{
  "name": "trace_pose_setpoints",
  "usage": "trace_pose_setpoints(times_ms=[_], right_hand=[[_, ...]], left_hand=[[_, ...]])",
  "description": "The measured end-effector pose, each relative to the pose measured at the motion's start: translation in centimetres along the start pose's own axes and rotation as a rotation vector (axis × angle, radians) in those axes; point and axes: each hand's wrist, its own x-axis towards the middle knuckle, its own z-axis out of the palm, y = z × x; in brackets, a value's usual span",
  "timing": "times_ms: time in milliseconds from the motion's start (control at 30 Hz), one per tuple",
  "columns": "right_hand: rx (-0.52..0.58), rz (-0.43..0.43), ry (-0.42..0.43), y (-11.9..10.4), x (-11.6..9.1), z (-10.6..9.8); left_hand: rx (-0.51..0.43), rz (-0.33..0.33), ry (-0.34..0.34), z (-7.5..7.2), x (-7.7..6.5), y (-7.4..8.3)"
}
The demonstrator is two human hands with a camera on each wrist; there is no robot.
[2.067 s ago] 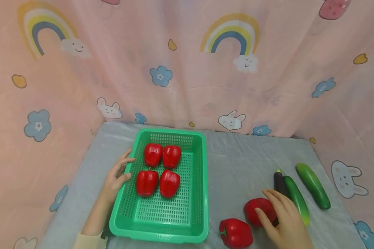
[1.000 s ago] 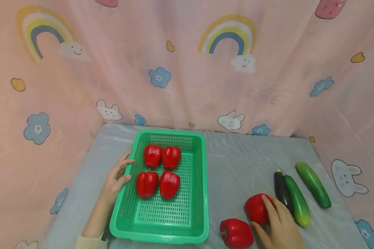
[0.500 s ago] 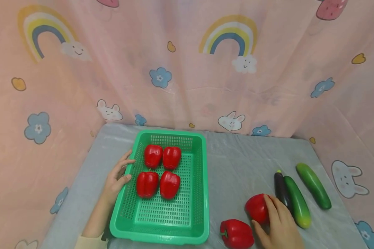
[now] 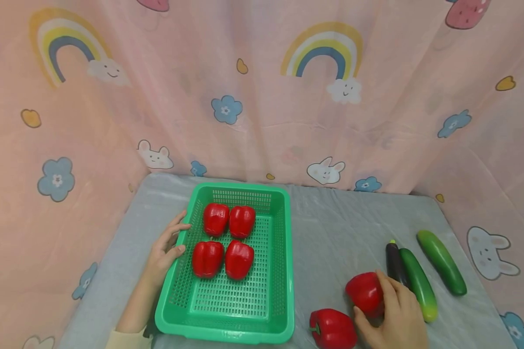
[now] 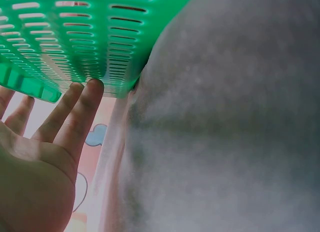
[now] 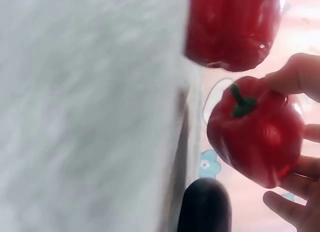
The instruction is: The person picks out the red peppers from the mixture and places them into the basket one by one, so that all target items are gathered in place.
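My right hand (image 4: 399,312) grips a red bell pepper (image 4: 364,293) at the right of the basket. In the right wrist view, thumb and fingers lie around this bell pepper (image 6: 257,134), with its green stem showing. Another red bell pepper (image 4: 333,329) lies just nearer and to the left. My left hand (image 4: 162,252) rests against the left side of the green basket (image 4: 289,271). Its fingers (image 5: 82,111) are nearly straight and touch the slotted outer wall in the left wrist view. Several red bell peppers (image 4: 239,260) stand in two rows inside the basket.
To the right of my right hand lie a dark eggplant (image 4: 395,261) and two green cucumber-like vegetables, one beside the eggplant (image 4: 419,283) and one farther right (image 4: 442,261). A grey cloth (image 4: 332,228) covers the table. A patterned pink curtain (image 4: 262,135) hangs behind and at the sides.
My right hand has closed around the bell pepper from its right side and tilted it slightly. My left hand and the basket have stayed in place.
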Motion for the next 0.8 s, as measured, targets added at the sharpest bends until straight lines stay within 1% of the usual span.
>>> trace_pose_setpoints(times_ms=[67,100,167,300,467,600,800], right_hand=[[0.029,0.007,0.043,-0.2,0.2,-0.1],[0.037,0.022,0.051,-0.5,0.3,-0.3],[0.05,0.045,0.06,-0.9,0.7,-0.6],[0.083,0.051,0.058,-1.7,1.5,-1.2],[0.171,-0.011,0.049,-2.4,2.4,-1.5],[0.221,-0.057,0.04,-3.3,3.1,-1.4],[0.266,-0.106,0.044,-4.3,4.2,-1.0]], left_hand=[[-0.004,0.002,0.001,0.0,0.0,0.0],[-0.007,0.002,0.001,0.0,0.0,-0.1],[-0.011,0.002,0.003,0.1,0.0,-0.1],[-0.011,-0.002,0.003,0.0,-0.1,-0.2],[-0.013,-0.014,0.003,-0.1,-0.2,-0.4],[-0.009,-0.015,0.0,-0.1,-0.2,-0.5],[-0.009,-0.012,0.002,0.0,-0.1,-0.4]])
